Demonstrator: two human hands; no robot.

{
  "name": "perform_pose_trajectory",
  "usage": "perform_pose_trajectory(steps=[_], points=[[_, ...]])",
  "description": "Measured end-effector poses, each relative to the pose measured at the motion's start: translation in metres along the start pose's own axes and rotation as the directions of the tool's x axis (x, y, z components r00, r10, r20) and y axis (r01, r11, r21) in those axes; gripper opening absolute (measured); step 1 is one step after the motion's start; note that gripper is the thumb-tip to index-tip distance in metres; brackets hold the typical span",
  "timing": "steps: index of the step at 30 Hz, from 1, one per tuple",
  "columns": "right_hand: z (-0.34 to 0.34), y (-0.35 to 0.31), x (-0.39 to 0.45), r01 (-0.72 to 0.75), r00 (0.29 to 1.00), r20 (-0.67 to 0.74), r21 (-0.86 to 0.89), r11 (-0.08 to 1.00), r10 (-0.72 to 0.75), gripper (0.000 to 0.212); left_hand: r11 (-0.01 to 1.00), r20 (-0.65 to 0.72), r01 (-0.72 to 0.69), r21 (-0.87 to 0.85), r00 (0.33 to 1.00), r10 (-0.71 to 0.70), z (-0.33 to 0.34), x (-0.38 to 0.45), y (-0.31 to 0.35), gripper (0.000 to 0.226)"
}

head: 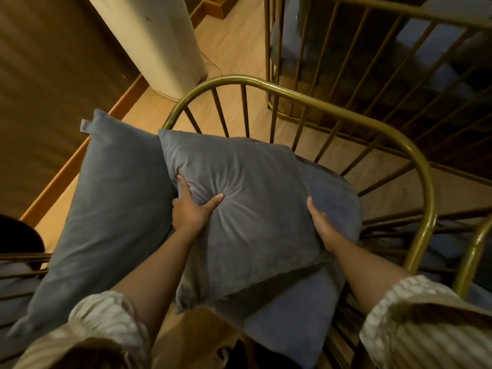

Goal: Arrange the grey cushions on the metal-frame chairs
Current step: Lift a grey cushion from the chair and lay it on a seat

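— Which step is this?

— Seating the square cushion on the chair. The left hand pinches its edge, fingers closed into the fabric; the right hand cups the far side, partly curled.

— And below?

— A seat pad just under the fingers; a second cushion leans left of them.

— Next?

— Probably tilt it back against the rails — then let go.

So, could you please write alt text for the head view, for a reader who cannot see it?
Seen from above, a person's left hand and right hand grip a grey cushion by its sides over a brass-coloured metal-frame chair with a blue seat pad. A second grey cushion leans at the left, on a wooden floor.
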State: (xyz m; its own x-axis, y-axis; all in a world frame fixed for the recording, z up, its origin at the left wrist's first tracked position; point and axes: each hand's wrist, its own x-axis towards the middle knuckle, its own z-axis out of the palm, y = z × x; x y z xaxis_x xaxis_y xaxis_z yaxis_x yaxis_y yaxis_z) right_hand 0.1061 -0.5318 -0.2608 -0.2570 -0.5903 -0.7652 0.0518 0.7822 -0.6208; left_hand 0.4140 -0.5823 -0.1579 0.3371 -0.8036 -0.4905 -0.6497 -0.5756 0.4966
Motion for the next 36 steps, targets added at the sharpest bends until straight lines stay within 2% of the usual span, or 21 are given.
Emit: perform_pose_trajectory(steps=[3,6,9,13,20,23,25,28,32,34,36], points=[[0.002,-0.019,-0.037,-0.002,1.000,-0.022,0.058,0.998,0.004,0.093,0.999,0.017,-0.015,-0.030,1.000,0.015,-0.009,-0.004,-0.003,0.127],[-0.002,0.000,-0.060,-0.074,0.995,0.071,0.073,0.995,0.069,0.108,0.991,0.060,-0.059,-0.120,0.996,0.067,-0.024,-0.013,-0.008,0.125],[-0.008,0.028,-0.097,-0.085,0.996,0.010,0.186,0.979,0.085,0.100,0.977,0.098,-0.104,-0.185,0.987,0.124,-0.038,-0.029,-0.011,0.122],[-0.004,0.051,-0.146,-0.099,0.995,0.020,0.294,0.951,0.097,0.124,0.964,0.120,-0.166,-0.209,0.974,0.193,-0.058,-0.051,-0.009,0.118],[0.018,0.052,-0.218,-0.067,0.994,0.104,0.512,0.856,0.016,0.103,0.915,0.121,-0.340,-0.216,0.921,0.371,-0.127,-0.076,0.000,0.119],[0.020,0.043,-0.247,0.036,0.999,0.010,0.524,0.851,-0.049,0.098,0.885,0.126,-0.398,-0.242,0.891,0.436,-0.156,-0.090,0.009,0.115],[0.014,0.037,-0.262,0.117,0.993,-0.079,0.508,0.854,-0.089,0.110,0.865,0.127,-0.425,-0.267,0.874,0.469,-0.167,-0.097,0.016,0.110],[-0.003,0.034,-0.285,0.233,0.970,-0.188,0.530,0.815,-0.155,0.114,0.836,0.166,-0.444,-0.322,0.843,0.512,-0.173,-0.114,0.026,0.114],[-0.047,0.042,-0.313,0.297,0.934,-0.331,0.505,0.810,-0.136,0.110,0.807,0.229,-0.475,-0.351,0.792,0.566,-0.161,-0.140,0.042,0.112],[-0.073,0.052,-0.332,0.312,0.905,-0.410,0.470,0.826,-0.109,0.100,0.803,0.283,-0.485,-0.345,0.763,0.582,-0.146,-0.159,0.051,0.111],[-0.095,0.063,-0.355,0.331,0.867,-0.490,0.437,0.836,-0.087,0.077,0.803,0.334,-0.485,-0.348,0.736,0.589,-0.126,-0.177,0.059,0.114]])
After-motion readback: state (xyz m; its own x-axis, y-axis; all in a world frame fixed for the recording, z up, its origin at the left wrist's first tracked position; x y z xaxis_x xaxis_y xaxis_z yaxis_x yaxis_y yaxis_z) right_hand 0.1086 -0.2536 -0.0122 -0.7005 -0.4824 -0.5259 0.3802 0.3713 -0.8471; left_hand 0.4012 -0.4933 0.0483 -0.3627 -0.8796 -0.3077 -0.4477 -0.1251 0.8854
